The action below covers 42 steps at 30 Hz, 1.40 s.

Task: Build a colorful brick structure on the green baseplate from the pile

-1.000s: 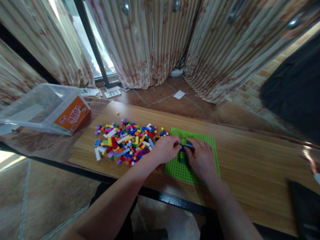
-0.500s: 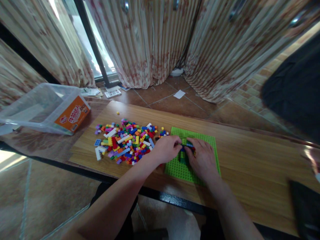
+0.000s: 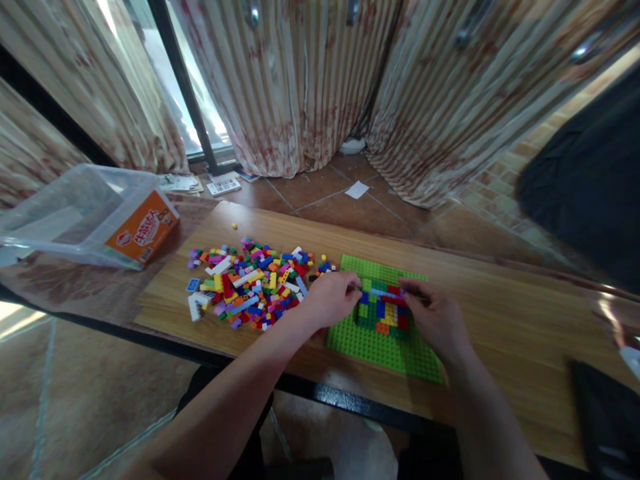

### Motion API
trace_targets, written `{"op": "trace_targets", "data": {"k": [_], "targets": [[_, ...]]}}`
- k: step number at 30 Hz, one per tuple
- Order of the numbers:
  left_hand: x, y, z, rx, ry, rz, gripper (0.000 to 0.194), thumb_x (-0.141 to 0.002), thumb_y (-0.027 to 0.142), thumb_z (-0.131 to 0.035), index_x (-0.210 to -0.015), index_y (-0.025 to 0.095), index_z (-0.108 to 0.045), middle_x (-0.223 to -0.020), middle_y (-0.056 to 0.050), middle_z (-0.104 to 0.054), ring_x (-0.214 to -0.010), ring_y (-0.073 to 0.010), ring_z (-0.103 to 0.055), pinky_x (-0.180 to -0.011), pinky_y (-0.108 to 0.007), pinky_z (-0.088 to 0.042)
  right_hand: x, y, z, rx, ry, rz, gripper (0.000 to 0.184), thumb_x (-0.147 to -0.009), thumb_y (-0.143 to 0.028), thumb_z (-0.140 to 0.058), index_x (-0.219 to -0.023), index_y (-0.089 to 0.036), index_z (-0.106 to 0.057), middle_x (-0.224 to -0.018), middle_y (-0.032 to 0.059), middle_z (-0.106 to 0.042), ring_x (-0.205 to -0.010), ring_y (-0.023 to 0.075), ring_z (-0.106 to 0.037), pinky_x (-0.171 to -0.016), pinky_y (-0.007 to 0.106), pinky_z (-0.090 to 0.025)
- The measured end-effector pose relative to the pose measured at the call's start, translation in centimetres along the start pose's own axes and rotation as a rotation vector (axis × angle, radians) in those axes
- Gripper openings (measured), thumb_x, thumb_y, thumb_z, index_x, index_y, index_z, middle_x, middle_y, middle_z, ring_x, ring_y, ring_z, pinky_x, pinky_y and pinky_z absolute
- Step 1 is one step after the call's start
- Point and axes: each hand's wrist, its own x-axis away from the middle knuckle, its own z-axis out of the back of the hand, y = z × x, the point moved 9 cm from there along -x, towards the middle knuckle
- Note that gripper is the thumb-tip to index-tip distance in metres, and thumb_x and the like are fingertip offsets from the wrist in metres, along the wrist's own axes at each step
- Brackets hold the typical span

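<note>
A green studded baseplate point(image 3: 380, 350) lies in front of me. On its middle stands a low build of toy bricks point(image 3: 383, 310) in green, blue, red, yellow and orange. My left hand point(image 3: 333, 298) is closed at the build's left edge, thumb and fingertips pinched together; whatever they hold is too small to make out. At the upper right of the build is my right hand point(image 3: 437, 317), its fingers curled in beside the red bricks. A small purple spot shows by its fingertips, but I cannot make out what is between them.
Many loose coloured bricks point(image 3: 255, 283) are spread on the wooden tabletop point(image 3: 500, 333) left of the baseplate. A clear plastic bin point(image 3: 90, 213) with an orange label stands at the far left. A dark flat object point(image 3: 605, 413) lies at the right. Curtains hang behind the table.
My right hand has moved right, off the middle of the build, so the coloured bricks now show. My left hand stays nearly in place, still pinched.
</note>
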Motion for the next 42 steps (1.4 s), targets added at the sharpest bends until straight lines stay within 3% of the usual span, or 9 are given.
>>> {"op": "trace_targets", "data": {"k": [10,21,27,34,42], "targets": [[0.1,-0.1,-0.3,0.001,0.009,-0.013,0.02,-0.087,0.025,-0.059,-0.102,0.017,-0.07,-0.093,-0.005,-0.075,-0.086,-0.0201,-0.068,-0.08,-0.031,-0.053,-0.3,1.9,-0.4,-0.378,-0.111,-0.191,0.039,-0.061,-0.029,-0.074,-0.098,-0.019,-0.073,-0.094,0.0057,-0.076,-0.088,0.0224,-0.07,-0.085,0.041,-0.055],[-0.1,0.1,-0.4,-0.02,0.006,-0.021,0.019,-0.087,0.023,-0.059,-0.1,0.017,-0.07,-0.094,-0.006,-0.074,-0.085,-0.0202,-0.068,-0.081,-0.032,-0.053,-0.2,0.9,-0.9,-0.304,-0.119,-0.143,0.03,-0.068,-0.026,-0.066,-0.096,-0.02,-0.074,-0.095,0.0045,-0.076,-0.084,0.02,-0.07,-0.077,0.035,-0.057],[0.0,0.1,-0.3,-0.043,0.014,-0.013,0.016,-0.086,0.024,-0.059,-0.097,0.018,-0.07,-0.091,-0.006,-0.074,-0.086,-0.0206,-0.067,-0.082,-0.032,-0.053,-0.4,0.6,-1.3,-0.299,-0.141,-0.108,0.03,-0.068,-0.028,-0.066,-0.096,-0.02,-0.074,-0.097,0.0045,-0.075,-0.087,0.0201,-0.069,-0.083,0.037,-0.056],[0.0,0.2,-0.3,-0.048,0.004,-0.02,0.015,-0.087,0.024,-0.058,-0.094,0.017,-0.07,-0.087,-0.006,-0.073,-0.082,-0.0204,-0.067,-0.081,-0.032,-0.052,-0.2,0.7,-1.7,-0.275,-0.134,-0.153,0.032,-0.071,-0.033,-0.067,-0.099,-0.018,-0.073,-0.096,0.0057,-0.075,-0.081,0.0191,-0.069,-0.073,0.034,-0.057],[0.0,0.3,-0.2,-0.049,0.001,-0.018,0.015,-0.087,0.023,-0.058,-0.093,0.018,-0.07,-0.086,-0.005,-0.073,-0.083,-0.0201,-0.067,-0.081,-0.031,-0.052,-0.2,0.6,-1.6,-0.326,-0.133,-0.147,0.031,-0.069,-0.029,-0.067,-0.097,-0.019,-0.074,-0.096,0.0046,-0.075,-0.083,0.019,-0.069,-0.074,0.033,-0.057]]}}
